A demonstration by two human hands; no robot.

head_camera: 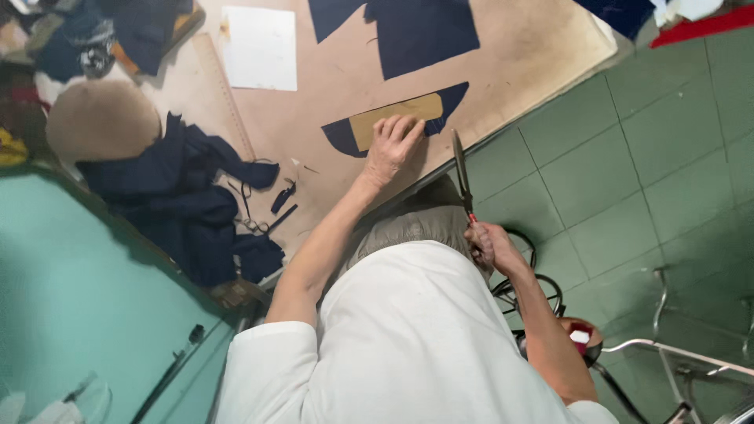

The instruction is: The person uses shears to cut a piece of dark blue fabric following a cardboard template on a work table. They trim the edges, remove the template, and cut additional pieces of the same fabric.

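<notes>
My left hand (pixel 393 145) presses flat on a tan cardboard pattern piece (pixel 393 114) that lies on a curved piece of dark navy fabric (pixel 444 106) on the beige work table (pixel 510 55). My right hand (pixel 487 243) grips the red handles of long scissors (pixel 460 169). Their blades point up toward the table edge, just right of the navy piece. The blades look closed or nearly so.
Larger navy fabric pieces (pixel 416 31) lie farther up the table beside a white paper sheet (pixel 259 47) and a long ruler (pixel 224 90). A heap of navy cloth (pixel 184 204) and small scissors (pixel 255 224) lie at left. Green tiled floor (pixel 644 157) and a metal frame (pixel 675 353) are at right.
</notes>
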